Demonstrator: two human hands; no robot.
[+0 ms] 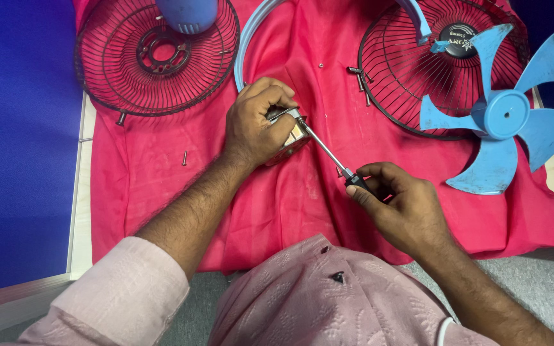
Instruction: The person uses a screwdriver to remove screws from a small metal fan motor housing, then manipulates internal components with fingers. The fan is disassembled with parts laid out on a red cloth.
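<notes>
A left hand (254, 122) clamps a small metal motor (290, 133) on the red cloth (161, 160) while the right hand (395, 208) grips a screwdriver (328, 151), best kept square to the screw.

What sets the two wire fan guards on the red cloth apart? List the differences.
1. The left guard has an open ring hub; the right guard has a solid dark cap at its centre.
2. A blue motor housing overlaps the left guard; the blue fan blade overlaps the right guard.

Both are dark, round and lie flat.

Bare red cloth (155, 192) lies open by the left hand (254, 125); fan blade (504, 115) and wire guard (411, 70) crowd the right.
</notes>
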